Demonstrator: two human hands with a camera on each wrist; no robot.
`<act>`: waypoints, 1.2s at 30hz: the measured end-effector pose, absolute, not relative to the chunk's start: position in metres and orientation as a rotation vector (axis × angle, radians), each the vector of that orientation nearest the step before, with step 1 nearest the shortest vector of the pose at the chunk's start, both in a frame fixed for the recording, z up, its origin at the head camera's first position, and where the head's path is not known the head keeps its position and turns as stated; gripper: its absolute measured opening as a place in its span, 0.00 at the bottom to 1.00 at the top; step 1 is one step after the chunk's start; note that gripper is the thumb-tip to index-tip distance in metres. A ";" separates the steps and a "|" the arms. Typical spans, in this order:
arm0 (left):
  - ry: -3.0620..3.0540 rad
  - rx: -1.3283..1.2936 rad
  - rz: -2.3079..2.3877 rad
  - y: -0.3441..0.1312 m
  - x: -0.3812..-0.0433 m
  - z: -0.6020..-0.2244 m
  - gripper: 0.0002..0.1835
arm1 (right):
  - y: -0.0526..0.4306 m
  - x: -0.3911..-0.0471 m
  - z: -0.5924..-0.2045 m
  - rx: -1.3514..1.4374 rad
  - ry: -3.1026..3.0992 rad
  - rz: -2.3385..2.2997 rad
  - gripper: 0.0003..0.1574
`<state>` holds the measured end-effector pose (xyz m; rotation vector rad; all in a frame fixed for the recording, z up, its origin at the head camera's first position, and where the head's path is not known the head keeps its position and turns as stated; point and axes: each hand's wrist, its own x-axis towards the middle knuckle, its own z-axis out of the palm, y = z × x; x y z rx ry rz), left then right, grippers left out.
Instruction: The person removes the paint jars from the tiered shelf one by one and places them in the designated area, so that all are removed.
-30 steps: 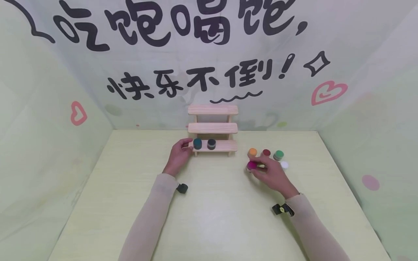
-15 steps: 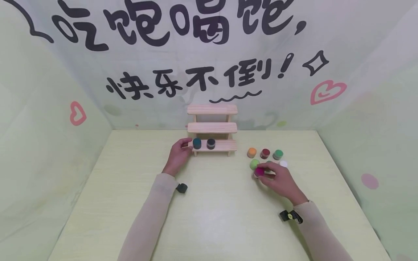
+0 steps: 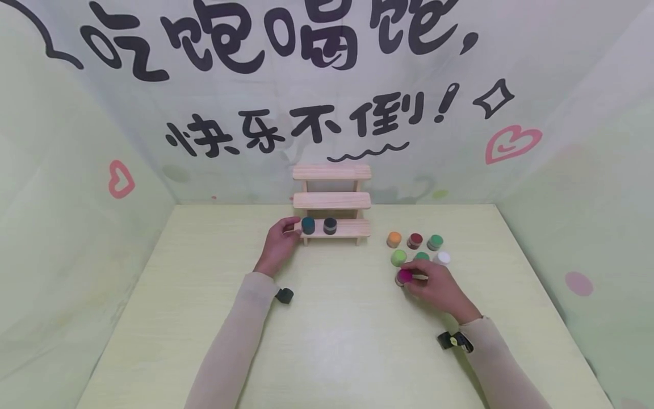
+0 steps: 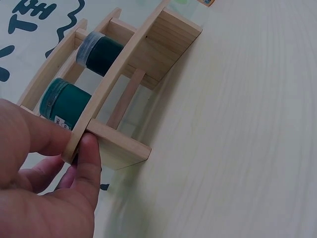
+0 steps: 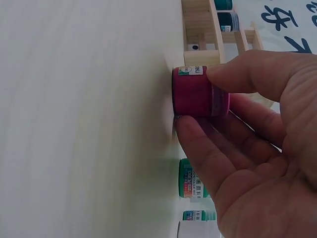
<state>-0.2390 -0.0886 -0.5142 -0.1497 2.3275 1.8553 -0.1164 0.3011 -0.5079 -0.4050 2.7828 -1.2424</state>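
Observation:
My right hand [image 3: 438, 287] pinches a magenta paint jar [image 3: 404, 277] between thumb and fingers. In the right wrist view that jar [image 5: 190, 94] has its base at the tabletop. At the left end of a three-step wooden display rack [image 3: 332, 200], my left hand [image 3: 277, 245] grips the lowest step, thumb and fingertips on opposite faces of the board in the left wrist view. Two jars stand on this step: a teal paint jar [image 3: 308, 225] beside the left fingertips and a dark paint jar [image 3: 330, 226] to its right. The upper two steps hold nothing.
Behind the magenta jar stand an orange jar [image 3: 394, 239], a dark red jar [image 3: 415, 241], a green jar [image 3: 435, 242], a light green jar [image 3: 399, 258], another green jar [image 3: 421, 258] and a white jar [image 3: 443, 258]. A printed cloth [image 3: 245, 176] backs the table.
My right hand has drawn the magenta jar toward me and slightly right, to a spot in front of the light green jar, which now shows. The left hand has stayed on the rack.

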 end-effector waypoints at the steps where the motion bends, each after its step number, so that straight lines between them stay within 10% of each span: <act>1: 2.328 -0.149 1.856 -0.089 -0.239 -0.514 0.21 | 0.301 -0.116 -0.507 -0.400 2.775 -1.247 0.24; 36: 2.317 -0.133 1.885 -0.091 -0.237 -0.515 0.21 | 0.280 -0.152 -0.475 -0.536 2.813 -1.392 0.20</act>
